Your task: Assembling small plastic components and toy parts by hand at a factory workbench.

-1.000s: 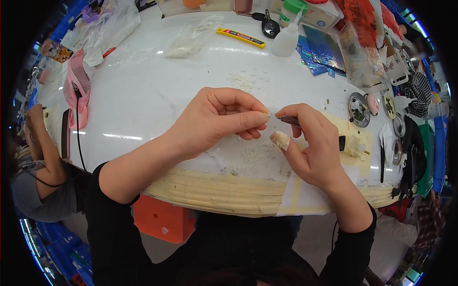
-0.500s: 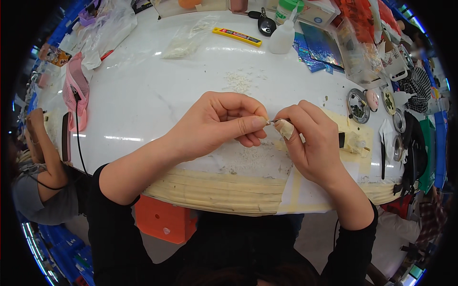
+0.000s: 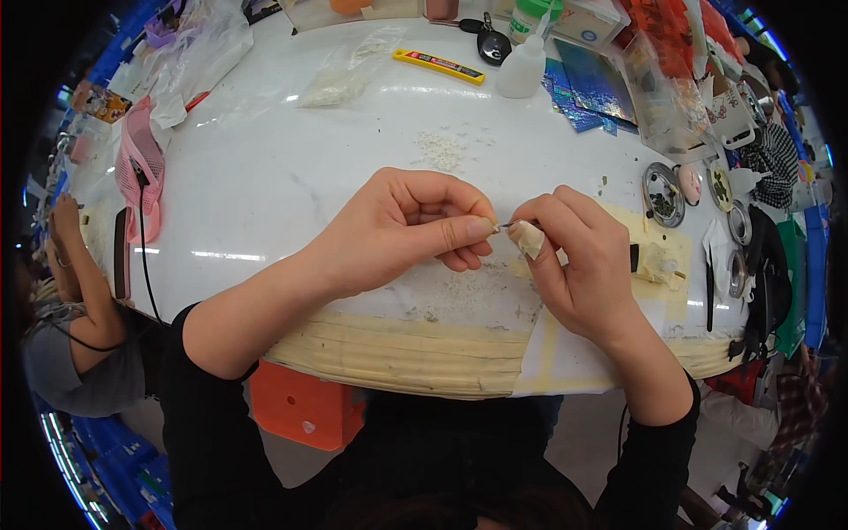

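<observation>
Centrally, hands; cluttered white table

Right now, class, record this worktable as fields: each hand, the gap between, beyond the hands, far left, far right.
Left hand: pinches a tiny piece, too small to identify
Right hand: grips a slim tool; pale wrap on thumb
Gap: tool tip at the piece; contact unclear
Beyond: scattered white bits, yellow case, white squeeze bottle
Far left: pink mesh item
Far right: round metal dish
</observation>
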Demonstrator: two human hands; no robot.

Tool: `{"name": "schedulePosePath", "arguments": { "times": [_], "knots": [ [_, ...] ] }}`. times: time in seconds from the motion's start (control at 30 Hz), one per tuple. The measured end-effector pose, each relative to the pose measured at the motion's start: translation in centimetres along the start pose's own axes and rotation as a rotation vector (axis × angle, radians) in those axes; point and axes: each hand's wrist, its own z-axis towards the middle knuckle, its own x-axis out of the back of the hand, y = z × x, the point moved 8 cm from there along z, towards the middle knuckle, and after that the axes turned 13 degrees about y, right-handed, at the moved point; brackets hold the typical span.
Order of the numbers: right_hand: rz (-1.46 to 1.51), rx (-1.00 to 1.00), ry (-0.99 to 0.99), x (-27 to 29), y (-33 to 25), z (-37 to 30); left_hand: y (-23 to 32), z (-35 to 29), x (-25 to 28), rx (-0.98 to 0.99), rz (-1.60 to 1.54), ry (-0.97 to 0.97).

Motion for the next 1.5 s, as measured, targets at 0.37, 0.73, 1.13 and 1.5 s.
{"name": "schedulePosePath", "arguments": {
  "times": [0.37,0.73,1.13,1.5],
  "knots": [
    [-0.029,0.001,-0.008,0.0,0.0,-0.1,0.1,0.0,0.1,-0.078,0.031,0.006],
    [-0.035,0.001,0.039,0.0,0.2,-0.2,0.1,-0.1,0.0,-0.033,0.020,0.003],
    [0.198,-0.055,0.062,0.6,-0.4,0.4,0.0,-0.3,0.1,-0.010,0.052,0.016],
    [0.171,0.102,0.146,1.1,-1.7,0.3,-1.8,-0.3,-0.5,0.211,-0.204,-0.015]
  ]
}}
